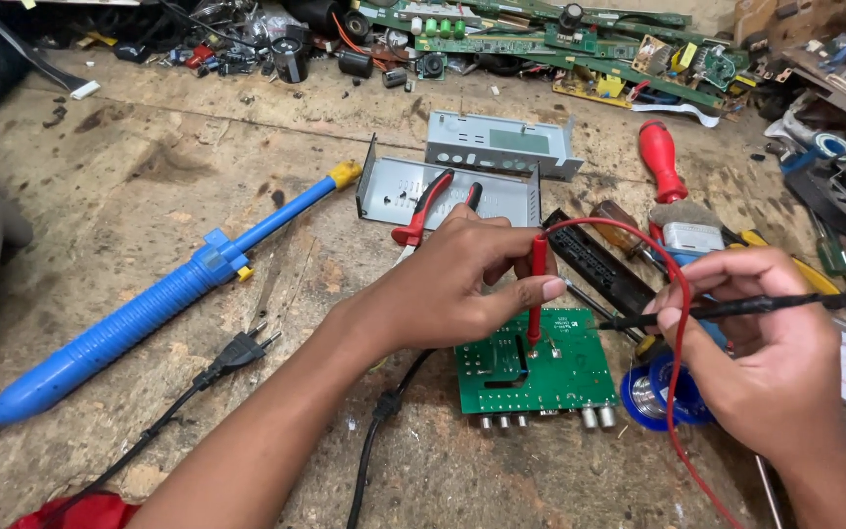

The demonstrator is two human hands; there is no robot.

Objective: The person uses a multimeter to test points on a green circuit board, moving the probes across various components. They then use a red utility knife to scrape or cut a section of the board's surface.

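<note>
Lower centre: left hand (457, 284) pinches red probe (538, 284) on green board (540, 367); right hand (766, 338) grips black probe (727, 310). A slipping tip risks bridging contacts.

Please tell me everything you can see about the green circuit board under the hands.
The green board is a flat rectangle with white markings, lying level on the worn wooden bench. A row of round metal jacks lines its near edge. The left hand holds the red probe upright, tip on the board's top. The right hand holds the black probe across its far right corner. A black cable runs past its left side.
</note>
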